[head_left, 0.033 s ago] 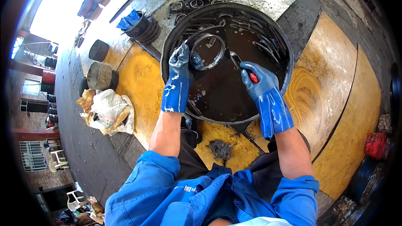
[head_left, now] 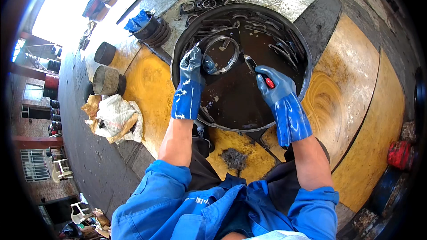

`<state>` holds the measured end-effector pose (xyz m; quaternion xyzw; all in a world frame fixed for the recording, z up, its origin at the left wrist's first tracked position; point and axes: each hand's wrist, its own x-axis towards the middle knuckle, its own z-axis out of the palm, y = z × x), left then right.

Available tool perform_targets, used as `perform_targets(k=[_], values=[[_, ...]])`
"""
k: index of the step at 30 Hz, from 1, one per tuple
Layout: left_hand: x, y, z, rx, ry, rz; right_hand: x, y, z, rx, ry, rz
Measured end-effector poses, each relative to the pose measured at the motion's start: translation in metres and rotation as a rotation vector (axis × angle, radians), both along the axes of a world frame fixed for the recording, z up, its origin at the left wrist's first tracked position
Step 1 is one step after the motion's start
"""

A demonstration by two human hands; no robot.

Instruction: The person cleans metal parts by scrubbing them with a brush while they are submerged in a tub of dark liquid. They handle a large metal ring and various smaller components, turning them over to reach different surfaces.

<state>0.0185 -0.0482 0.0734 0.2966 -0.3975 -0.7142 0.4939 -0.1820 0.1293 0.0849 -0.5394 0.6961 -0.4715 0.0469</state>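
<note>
My left hand (head_left: 192,64), in a blue rubber glove, grips the left edge of a dark flat plate with a shiny metal ring (head_left: 236,58) round its large hole. Some gloved fingers show through the hole. In my right hand (head_left: 276,84), also gloved, is a red-handled knife (head_left: 270,82), its narrow blade pointing up and left, just right of the ring and apart from it. Both hands are over a large round black tub (head_left: 307,62) of dark liquid. More flat metal parts (head_left: 282,52) lean along its inner wall.
Beyond the tub lie several ringed metal parts (head_left: 209,3). To the left stand a dark bucket with blue plastic (head_left: 153,31), open cylinders (head_left: 106,80) and a white plastic bag (head_left: 116,115). A grey clump (head_left: 233,158) lies between my feet. Something red (head_left: 400,154) is at far right.
</note>
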Motion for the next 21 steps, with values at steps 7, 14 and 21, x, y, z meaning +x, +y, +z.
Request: perform_targets(k=[7, 14, 21], values=[[0.002, -0.009, -0.015, -0.083, -0.013, 0.060, 0.006, -0.002, -0.004, 0.013, 0.016, 0.008], [0.007, -0.006, -0.006, -0.276, -0.191, -0.092, 0.008, 0.000, -0.002, 0.002, -0.006, 0.054], [0.007, 0.003, 0.000, -0.310, -0.229, -0.101, 0.022, 0.007, 0.007, 0.139, -0.187, 0.151]])
